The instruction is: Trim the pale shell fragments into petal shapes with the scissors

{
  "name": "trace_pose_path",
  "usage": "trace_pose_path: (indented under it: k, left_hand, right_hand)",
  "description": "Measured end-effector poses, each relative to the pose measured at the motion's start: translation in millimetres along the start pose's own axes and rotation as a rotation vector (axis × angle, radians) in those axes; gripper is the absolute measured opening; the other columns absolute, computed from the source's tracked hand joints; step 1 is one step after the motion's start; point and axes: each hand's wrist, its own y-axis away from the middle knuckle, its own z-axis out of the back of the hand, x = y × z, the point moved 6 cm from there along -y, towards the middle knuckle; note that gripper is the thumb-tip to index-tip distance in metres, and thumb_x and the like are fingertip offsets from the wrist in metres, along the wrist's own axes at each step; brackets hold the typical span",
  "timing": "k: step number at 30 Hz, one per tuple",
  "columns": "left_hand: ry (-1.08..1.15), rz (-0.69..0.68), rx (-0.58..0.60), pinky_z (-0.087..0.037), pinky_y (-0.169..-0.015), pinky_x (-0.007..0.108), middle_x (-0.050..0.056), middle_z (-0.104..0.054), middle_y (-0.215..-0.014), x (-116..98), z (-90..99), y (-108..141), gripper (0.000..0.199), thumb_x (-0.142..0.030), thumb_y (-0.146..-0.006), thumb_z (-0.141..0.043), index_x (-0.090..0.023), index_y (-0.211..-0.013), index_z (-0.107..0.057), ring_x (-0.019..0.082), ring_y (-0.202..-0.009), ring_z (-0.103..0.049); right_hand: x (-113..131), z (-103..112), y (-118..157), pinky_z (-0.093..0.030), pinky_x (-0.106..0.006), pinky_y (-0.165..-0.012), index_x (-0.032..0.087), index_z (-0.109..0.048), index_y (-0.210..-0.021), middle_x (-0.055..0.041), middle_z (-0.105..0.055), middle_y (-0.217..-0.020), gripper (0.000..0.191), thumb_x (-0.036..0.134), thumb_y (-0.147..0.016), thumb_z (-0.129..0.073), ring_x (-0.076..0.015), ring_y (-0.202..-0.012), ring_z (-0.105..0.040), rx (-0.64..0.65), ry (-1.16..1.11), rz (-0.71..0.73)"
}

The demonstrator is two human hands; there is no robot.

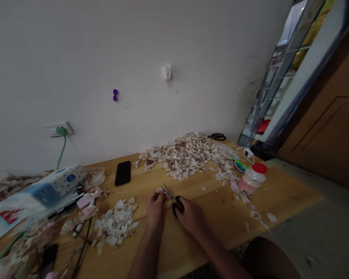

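My right hand (190,215) is closed round the black handles of a pair of scissors (174,201), whose blades point up and left, slightly apart. The fingers of my left hand (155,205) pinch a small pale petal-like piece (159,190), partly hidden by the fingertips, close beside the blade tips. To the left of my left hand lies a small pile of whitish petal-like pieces (116,223). A much larger heap of similar, browner pieces (186,155) spreads against the wall.
On the wooden table (192,248) are a black phone (122,173), a red-lidded jar (252,179), a white cable (244,153) and a second pair of scissors (218,136). A tissue pack (58,184) and mixed clutter occupy the left. The wall (133,58) rises directly behind.
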Motion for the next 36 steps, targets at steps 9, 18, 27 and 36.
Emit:
trace_pose_path:
  k: [9,18,27,36]
  left_hand:
    - [-0.020,0.001,0.005,-0.045,-0.060,0.022,-0.001,-0.062,-0.062,0.6,1.0,-1.2,0.032,-0.042,-0.060,-0.076,-0.014,-0.072,-0.065,0.009,-0.054,-0.054]
    - [-0.178,-0.075,0.049,-0.045,-0.057,0.023,-0.001,-0.060,-0.058,-7.3,1.1,-4.2,0.032,-0.044,-0.058,-0.076,-0.015,-0.067,-0.064,0.011,-0.051,-0.054]
    - [-0.162,-0.060,0.056,-0.044,-0.059,0.023,-0.001,-0.060,-0.059,-4.4,0.0,-3.4,0.032,-0.043,-0.058,-0.076,-0.015,-0.069,-0.065,0.011,-0.054,-0.054]
    - [-0.087,-0.023,0.039,-0.045,-0.061,0.023,-0.001,-0.061,-0.062,-0.7,-0.6,-1.7,0.031,-0.042,-0.059,-0.076,-0.015,-0.070,-0.065,0.010,-0.056,-0.054]
  right_hand:
    - [1.2,2.1,0.6,-0.033,-0.024,-0.064,0.023,-0.060,-0.089,-0.0032,-0.069,-0.081,0.013,0.032,-0.083,-0.052,-0.0180,-0.075,-0.061,0.011,0.010,0.015]
    - [-1.9,-1.9,-0.6,-0.035,-0.024,-0.064,0.023,-0.061,-0.090,-0.0031,-0.069,-0.083,0.014,0.032,-0.083,-0.053,-0.0176,-0.076,-0.062,0.002,-0.026,0.010]
    - [-3.3,-2.2,-0.2,-0.036,-0.023,-0.066,0.023,-0.061,-0.093,-0.0038,-0.070,-0.085,0.016,0.033,-0.085,-0.051,-0.0180,-0.079,-0.063,0.015,-0.029,0.005]
    - [-3.7,-2.4,-0.9,-0.036,-0.024,-0.066,0.023,-0.063,-0.094,-0.0043,-0.071,-0.086,0.017,0.031,-0.084,-0.051,-0.0188,-0.078,-0.063,0.005,-0.039,0.020]
